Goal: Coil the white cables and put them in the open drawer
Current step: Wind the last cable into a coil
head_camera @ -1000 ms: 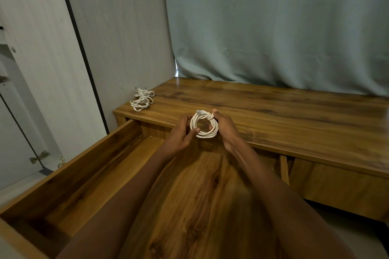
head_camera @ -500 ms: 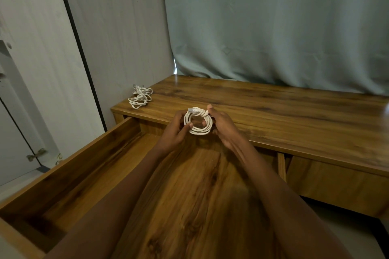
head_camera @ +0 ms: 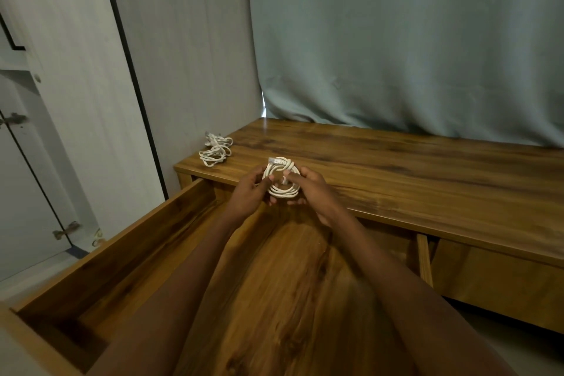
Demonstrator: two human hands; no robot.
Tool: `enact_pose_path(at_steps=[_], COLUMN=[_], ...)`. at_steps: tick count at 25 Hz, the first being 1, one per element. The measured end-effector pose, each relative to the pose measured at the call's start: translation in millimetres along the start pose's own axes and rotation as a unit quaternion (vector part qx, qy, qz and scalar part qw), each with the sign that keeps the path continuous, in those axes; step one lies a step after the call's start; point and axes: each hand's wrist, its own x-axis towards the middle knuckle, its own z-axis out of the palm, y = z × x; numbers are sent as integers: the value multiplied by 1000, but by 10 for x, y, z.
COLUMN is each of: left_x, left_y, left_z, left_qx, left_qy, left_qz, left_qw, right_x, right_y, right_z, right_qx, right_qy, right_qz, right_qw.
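We held the coiled cable (head_camera: 281,178) mid-frame, above the open drawer (head_camera: 128,256) at the counter (head_camera: 427,180) edge. Left hand (head_camera: 247,195) and right hand (head_camera: 311,191) fingers were clamped on its sides. Second cable bundle (head_camera: 216,149) lay on the counter's left end.

Single head-worn, wide-angle view, directed forward and down from above the open drawer (head_camera: 128,256); both forearms are seen entering from the lower edge, the left hand (head_camera: 248,194) and right hand (head_camera: 314,192) being framed near centre at close range; the wooden tabletop (head_camera: 427,180) is seen beyond them, the curtain (head_camera: 396,40) filling the upper field; straight edges are bowed toward the margins; no second view is provided.
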Motion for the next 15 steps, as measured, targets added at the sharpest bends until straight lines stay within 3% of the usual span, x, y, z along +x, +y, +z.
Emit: enact_pose_path(at_steps=[2,5,8,11,15], left_x=[3,18,29,33,50], left_y=[38,36,-31,-108,-237], left_z=[-76,-269,-461,-613,-832], left_qx=[8,-2,-6,20,62], left_qy=[5,18,81,140,138], left_qz=[-24,-70,-95,-77,-55], left_qw=[1000,997,992,987,987], right_x=[93,257,385,538,644], right_y=[-10,-36,-172,-274,-315], right_z=[21,84,228,319,424], right_qx=[44,-22,-73,-79,-26], right_qy=[0,-7,-43,-104,-189], right_qz=[21,-21,-26,36,83], right_qw=[999,1000,996,991,978])
